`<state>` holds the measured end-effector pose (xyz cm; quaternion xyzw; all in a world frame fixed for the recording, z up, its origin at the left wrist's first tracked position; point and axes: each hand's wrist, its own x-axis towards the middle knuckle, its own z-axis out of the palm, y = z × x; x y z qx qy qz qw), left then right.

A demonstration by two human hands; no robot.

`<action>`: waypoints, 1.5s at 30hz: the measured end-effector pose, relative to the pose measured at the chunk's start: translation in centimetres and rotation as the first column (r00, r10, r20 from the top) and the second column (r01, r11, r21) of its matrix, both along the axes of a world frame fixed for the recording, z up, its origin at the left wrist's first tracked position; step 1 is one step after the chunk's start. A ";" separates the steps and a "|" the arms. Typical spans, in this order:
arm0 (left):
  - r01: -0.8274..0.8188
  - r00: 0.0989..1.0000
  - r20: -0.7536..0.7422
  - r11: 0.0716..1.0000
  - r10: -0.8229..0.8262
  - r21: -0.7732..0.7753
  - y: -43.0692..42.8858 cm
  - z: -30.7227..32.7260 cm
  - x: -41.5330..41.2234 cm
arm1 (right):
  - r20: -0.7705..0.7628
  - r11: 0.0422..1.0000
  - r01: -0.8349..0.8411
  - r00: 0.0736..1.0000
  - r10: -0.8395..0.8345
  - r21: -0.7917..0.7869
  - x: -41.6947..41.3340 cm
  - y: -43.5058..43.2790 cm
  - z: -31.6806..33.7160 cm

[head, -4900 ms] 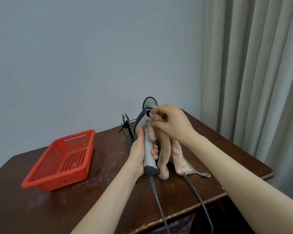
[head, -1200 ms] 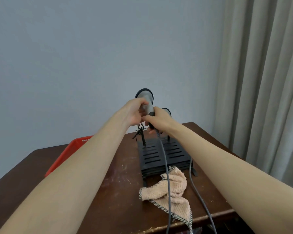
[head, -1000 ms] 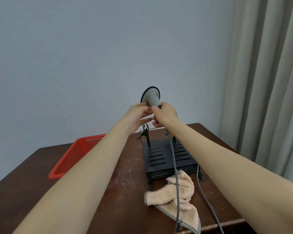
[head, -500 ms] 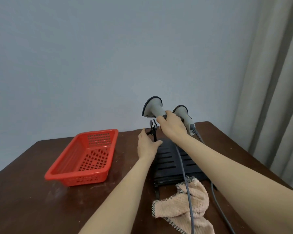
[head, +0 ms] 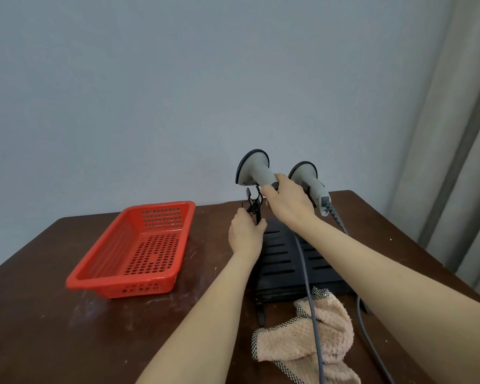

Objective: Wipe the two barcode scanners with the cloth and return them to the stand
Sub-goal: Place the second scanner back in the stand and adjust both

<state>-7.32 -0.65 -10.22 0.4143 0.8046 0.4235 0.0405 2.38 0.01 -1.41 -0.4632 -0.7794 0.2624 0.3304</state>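
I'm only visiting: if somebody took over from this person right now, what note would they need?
Left hand: holds the clip post of the stand.
Right hand: grips the left scanner by its handle, just above that clip.
Right scanner sits on the stand.
Cloth lies on the table in front of the stand, a cable across it.
Done: wiping seems over; one scanner is back.
Left: seat the left scanner in the clip, then let go.
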 end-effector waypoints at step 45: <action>0.055 0.968 -0.237 0.990 -0.085 -0.130 0.7 -0.5 -0.7 | 0.420 0.989 0.057 0.901 -0.111 0.139 -2.7 -1.1 -1.2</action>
